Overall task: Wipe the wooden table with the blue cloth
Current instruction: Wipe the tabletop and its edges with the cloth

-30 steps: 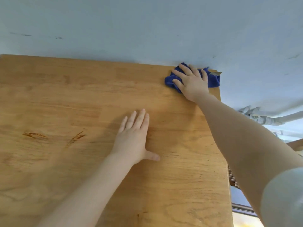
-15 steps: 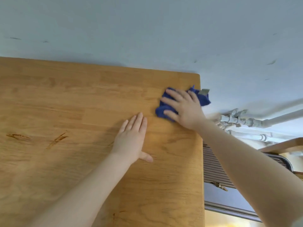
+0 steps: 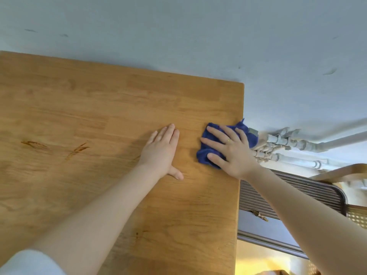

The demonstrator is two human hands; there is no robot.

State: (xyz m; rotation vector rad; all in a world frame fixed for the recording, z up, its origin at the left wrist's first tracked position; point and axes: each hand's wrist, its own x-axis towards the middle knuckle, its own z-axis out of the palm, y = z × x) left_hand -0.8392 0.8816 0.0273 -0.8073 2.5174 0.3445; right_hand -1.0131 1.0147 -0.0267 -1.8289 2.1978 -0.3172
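Observation:
The wooden table [image 3: 99, 116] fills the left and middle of the head view, its right edge running down the frame. A crumpled blue cloth [image 3: 204, 155] lies at that right edge, part of it hanging past the edge. My right hand [image 3: 230, 151] presses flat on the cloth with fingers spread, a ring on one finger. My left hand [image 3: 162, 151] rests palm down on the bare wood just left of the cloth, fingers together, holding nothing. Two brown streaks [image 3: 77, 149] mark the wood at the left.
A pale wall [image 3: 198, 36] stands behind the table's far edge. White pipes [image 3: 288, 143] run along the wall right of the table. Below them are a dark slatted grille [image 3: 297, 195] and a wooden chair rail [image 3: 341, 171].
My right hand has dragged the cloth from the far right corner toward me along the right edge. My left hand has stayed planted on the wood. The camera view shifted right.

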